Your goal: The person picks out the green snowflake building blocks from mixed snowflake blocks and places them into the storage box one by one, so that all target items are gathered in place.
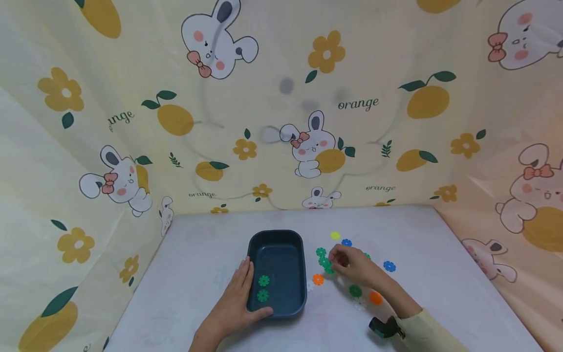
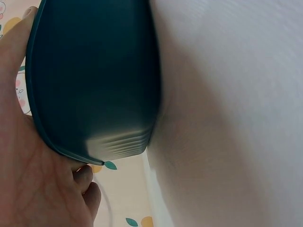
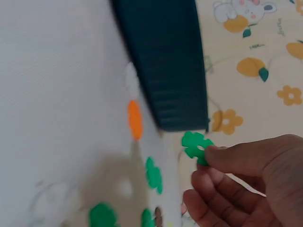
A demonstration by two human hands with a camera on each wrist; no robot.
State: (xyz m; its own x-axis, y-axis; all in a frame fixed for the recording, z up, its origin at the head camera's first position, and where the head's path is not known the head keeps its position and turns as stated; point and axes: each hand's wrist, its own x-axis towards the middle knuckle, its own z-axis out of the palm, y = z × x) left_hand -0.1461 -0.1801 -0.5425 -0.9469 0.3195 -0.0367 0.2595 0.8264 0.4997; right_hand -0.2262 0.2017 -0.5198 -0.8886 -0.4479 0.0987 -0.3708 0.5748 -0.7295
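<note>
A dark blue rectangular tray [image 1: 283, 305] stands on the table, with two green snowflake discs [image 1: 263, 280] lying inside. My left hand [image 1: 235, 298] rests against the tray's left side, its fingers extended along the wall and its thumb across the near-left corner. To the tray's right, my right hand [image 1: 358, 266] pinches a green snowflake disc [image 3: 194, 144] between thumb and forefinger, raised off the table in the right wrist view. Under and beside that hand lie more green discs [image 1: 321, 252]. An orange disc [image 1: 318, 279] sits between hand and tray.
More loose discs are scattered right of the tray: yellow [image 1: 335, 235], blue [image 1: 389, 266], dark green [image 1: 355, 291], orange [image 1: 376, 297] and pale clear ones. A black wrist camera [image 1: 383, 327] hangs by the right sleeve. Printed cloth walls enclose the white table [image 1: 202, 254].
</note>
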